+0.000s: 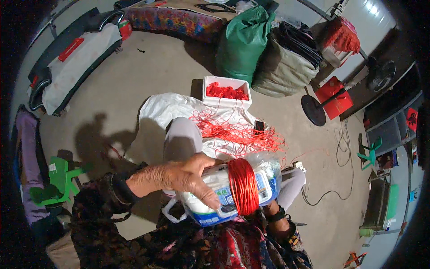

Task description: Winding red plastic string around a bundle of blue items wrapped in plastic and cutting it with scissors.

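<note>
A blue-and-white plastic-wrapped pack [206, 215] lies across my lap, tilted up to the right. Red cord [243, 186] is wound in many tight turns around its middle. My left hand [188, 177] grips the pack's left end, with the thumb over the top and the other fingers partly hidden. Under the pack's right end is my right hand [271, 208]; its fingers are out of sight behind the pack. Beyond my knees, a loose tangle of red cord [228, 132] spreads over a white sheet [154, 114].
A white foam box [226, 102] with red material inside stands beyond the tangle. A dark phone-like object [259, 127] lies at its right. Farther off are a green sack [244, 42], a beige sack [282, 67] and a standing fan [380, 75]. Black cable [347, 166] loops over the floor.
</note>
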A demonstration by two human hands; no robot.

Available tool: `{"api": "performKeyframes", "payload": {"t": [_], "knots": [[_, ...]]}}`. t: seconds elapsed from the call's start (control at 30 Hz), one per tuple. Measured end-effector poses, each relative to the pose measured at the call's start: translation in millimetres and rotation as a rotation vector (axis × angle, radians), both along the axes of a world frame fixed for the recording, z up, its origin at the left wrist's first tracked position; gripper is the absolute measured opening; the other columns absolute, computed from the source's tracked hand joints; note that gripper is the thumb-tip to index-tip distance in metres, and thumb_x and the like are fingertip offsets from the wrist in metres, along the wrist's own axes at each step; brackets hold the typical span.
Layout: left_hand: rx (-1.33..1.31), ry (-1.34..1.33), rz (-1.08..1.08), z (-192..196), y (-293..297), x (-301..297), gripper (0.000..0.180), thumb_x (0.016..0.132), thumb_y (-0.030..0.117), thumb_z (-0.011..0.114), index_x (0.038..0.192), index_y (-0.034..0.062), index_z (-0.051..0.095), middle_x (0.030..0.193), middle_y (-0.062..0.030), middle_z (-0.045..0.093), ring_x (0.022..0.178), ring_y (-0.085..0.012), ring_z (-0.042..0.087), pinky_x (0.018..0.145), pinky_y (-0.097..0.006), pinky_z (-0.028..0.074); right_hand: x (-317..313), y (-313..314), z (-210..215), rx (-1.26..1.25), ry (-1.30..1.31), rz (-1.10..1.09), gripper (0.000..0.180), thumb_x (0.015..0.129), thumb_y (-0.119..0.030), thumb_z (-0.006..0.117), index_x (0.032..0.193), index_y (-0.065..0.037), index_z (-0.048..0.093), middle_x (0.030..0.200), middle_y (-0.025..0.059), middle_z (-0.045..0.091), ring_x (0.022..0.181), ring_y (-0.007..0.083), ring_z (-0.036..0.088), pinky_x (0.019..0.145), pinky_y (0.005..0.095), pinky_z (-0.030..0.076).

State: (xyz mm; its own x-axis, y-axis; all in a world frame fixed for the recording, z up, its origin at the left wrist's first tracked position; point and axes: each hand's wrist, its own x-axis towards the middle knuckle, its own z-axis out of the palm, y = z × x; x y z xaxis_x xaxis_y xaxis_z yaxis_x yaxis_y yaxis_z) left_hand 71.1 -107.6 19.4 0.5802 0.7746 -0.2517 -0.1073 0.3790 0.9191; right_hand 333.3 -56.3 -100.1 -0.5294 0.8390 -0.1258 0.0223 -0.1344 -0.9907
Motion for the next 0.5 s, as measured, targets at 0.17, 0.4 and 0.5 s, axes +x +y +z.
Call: {"api": "performKeyframes", "payload": {"t": [0.17, 0.4, 0.5], "knots": [[0.126, 0.344, -0.073, 1, 10, -22, 0.075, 0.057, 0.027, 0.089, 0.118, -0.0001, 0.054, 0.101, -0.0077, 0.065, 0.090, -0.0149, 0.061, 0.082, -0.031, 0.050, -2, -18, -2, 0.088, -0.102, 0.061, 0.019, 0.092, -0.019, 0.061, 0.090, 0.000, 0.066, 0.072, -0.0011, 0.062, 0.067, 0.0089, 0.055, 0.060, 0.0267, 0.045], [0.205, 0.340, 0.058, -23, 20, -25, 0.080, 0.058, 0.029, 0.088, 0.120, -0.0033, 0.050, 0.101, -0.0097, 0.063, 0.091, -0.0166, 0.059, 0.081, -0.031, 0.048, -2, -26, 1, 0.108, -0.209, 0.255, 0.020, 0.095, -0.015, 0.056, 0.089, 0.002, 0.063, 0.066, 0.0001, 0.057, 0.064, 0.0084, 0.048, 0.057, 0.0266, 0.041], [0.318, 0.337, 0.118, -28, 26, -20, 0.082, 0.057, 0.029, 0.086, 0.120, -0.0063, 0.047, 0.106, -0.0154, 0.061, 0.096, -0.0202, 0.059, 0.084, -0.034, 0.047, -2, -30, 17, 0.166, -0.258, 0.252, 0.021, 0.096, -0.015, 0.053, 0.089, 0.002, 0.063, 0.074, 0.0066, 0.060, 0.065, 0.0139, 0.052, 0.061, 0.0304, 0.044]]}}
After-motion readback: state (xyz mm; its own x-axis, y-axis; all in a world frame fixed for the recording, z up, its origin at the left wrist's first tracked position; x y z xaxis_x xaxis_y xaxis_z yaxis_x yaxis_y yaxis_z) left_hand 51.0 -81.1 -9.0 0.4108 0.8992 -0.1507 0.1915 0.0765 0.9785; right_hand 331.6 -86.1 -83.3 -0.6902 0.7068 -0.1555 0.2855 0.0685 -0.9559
